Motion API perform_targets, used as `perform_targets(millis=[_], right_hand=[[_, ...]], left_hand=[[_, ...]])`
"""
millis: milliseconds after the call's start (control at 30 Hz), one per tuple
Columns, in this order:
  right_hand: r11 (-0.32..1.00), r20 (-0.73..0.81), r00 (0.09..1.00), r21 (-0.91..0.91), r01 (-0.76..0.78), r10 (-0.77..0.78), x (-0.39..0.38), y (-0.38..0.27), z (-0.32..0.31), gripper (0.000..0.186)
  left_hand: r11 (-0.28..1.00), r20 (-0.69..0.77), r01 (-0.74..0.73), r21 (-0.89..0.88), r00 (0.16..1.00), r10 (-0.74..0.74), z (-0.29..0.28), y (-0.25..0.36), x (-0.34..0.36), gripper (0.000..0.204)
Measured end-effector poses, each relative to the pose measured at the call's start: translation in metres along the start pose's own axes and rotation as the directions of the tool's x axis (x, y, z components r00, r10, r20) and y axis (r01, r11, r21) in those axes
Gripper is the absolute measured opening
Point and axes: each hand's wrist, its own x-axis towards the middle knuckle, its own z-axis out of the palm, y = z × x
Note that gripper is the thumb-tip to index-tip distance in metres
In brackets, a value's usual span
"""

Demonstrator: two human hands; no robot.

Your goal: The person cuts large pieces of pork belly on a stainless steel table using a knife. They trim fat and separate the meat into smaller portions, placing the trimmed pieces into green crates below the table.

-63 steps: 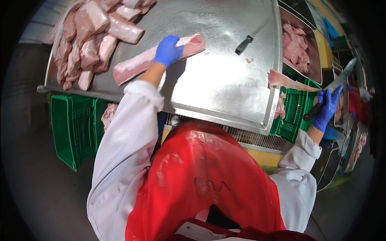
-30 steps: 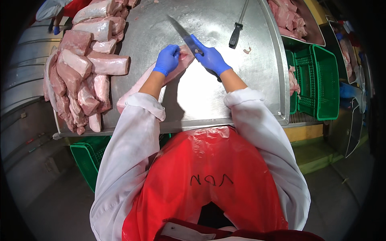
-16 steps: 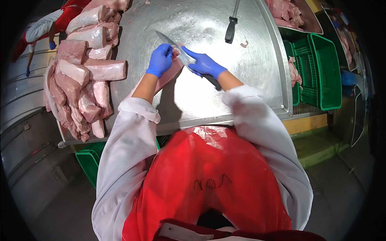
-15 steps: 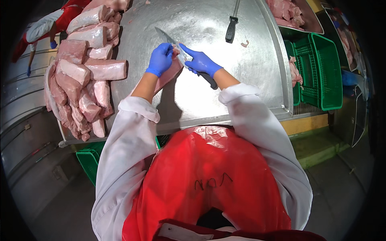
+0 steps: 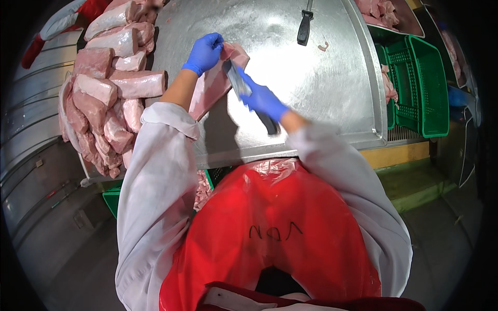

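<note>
A long pale pink piece of meat (image 5: 213, 85) lies on the steel table (image 5: 306, 98), slanting from its far end down toward my left forearm. My left hand (image 5: 206, 52), in a blue glove, is closed at the far left end of that meat, fingertips pinching its edge. In my blue-gloved right hand (image 5: 263, 101) is a knife (image 5: 233, 78) with a dark handle; its blade points away and to the left, over or against the right side of the meat. Motion blurs the right wrist. My left forearm hides part of the meat's near end.
Many cuts of meat (image 5: 137, 83) are piled along the table's left edge. A black-handled sharpening steel (image 5: 305, 26) lies at the far side by a small meat scrap (image 5: 323, 47). Green crates (image 5: 428, 88) stand at the right, below a meat-filled tray (image 5: 381, 13). Another person's sleeve (image 5: 58, 23) shows upper left.
My left hand has moved away from me, and more of the meat now shows. My right hand has drawn nearer and slightly right, with the knife blade swung off the left hand.
</note>
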Motion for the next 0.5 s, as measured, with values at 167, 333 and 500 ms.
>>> perform_targets(millis=[167,333,500], right_hand=[[0.997,-0.150,0.986,-0.020,0.075,-0.077,0.041,0.024,0.019,0.077],[0.996,-0.189,0.979,-0.060,0.067,-0.077,0.033,0.008,0.044,0.077],[0.999,-0.153,0.988,0.023,0.034,-0.031,0.036,0.001,0.058,0.079]], left_hand=[[0.986,0.109,-0.156,0.057,0.983,0.149,-0.013,0.014,0.013,0.018],[0.991,0.143,-0.115,0.065,0.984,0.105,-0.024,0.009,0.025,0.019],[0.966,0.107,-0.255,0.046,0.962,0.249,-0.029,0.014,0.023,0.017]])
